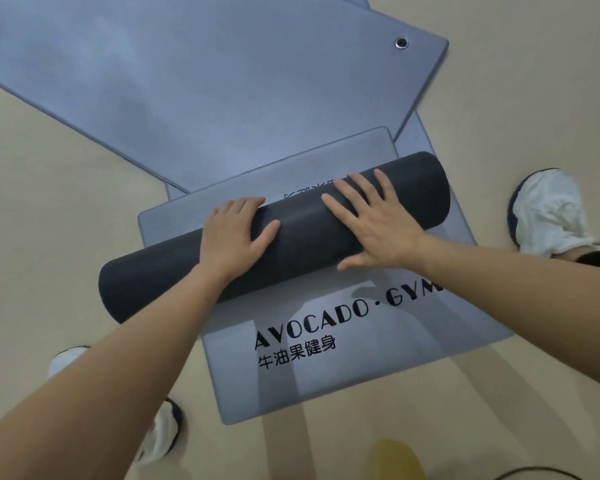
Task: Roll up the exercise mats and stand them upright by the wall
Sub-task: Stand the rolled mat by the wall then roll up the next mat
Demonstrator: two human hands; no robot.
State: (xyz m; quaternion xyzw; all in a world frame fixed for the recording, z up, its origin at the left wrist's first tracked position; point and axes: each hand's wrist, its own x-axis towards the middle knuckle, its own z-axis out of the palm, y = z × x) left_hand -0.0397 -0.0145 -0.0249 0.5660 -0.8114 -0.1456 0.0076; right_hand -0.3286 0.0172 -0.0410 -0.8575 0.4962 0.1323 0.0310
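Note:
A dark grey roll [302, 233] of exercise mat lies slantwise across the middle of the view. Its unrolled part [326, 375], light grey with black "AVOCADO·GYM" lettering, stretches toward me. A short flat end [326, 157] shows beyond the roll. My left hand [234, 233] curls over the roll's left half, fingers wrapped over its far side. My right hand [371, 220] lies flat on the roll's right half, fingers spread. A second blue-grey mat [205, 81] with a metal eyelet [401, 42] lies flat behind, overlapping beneath.
The floor [49, 185] is beige. My white shoes stand at the right [551, 209] and lower left [160, 434] of the mat. A blurred yellow object [395, 459] and a dark cable [541, 474] sit at the bottom edge.

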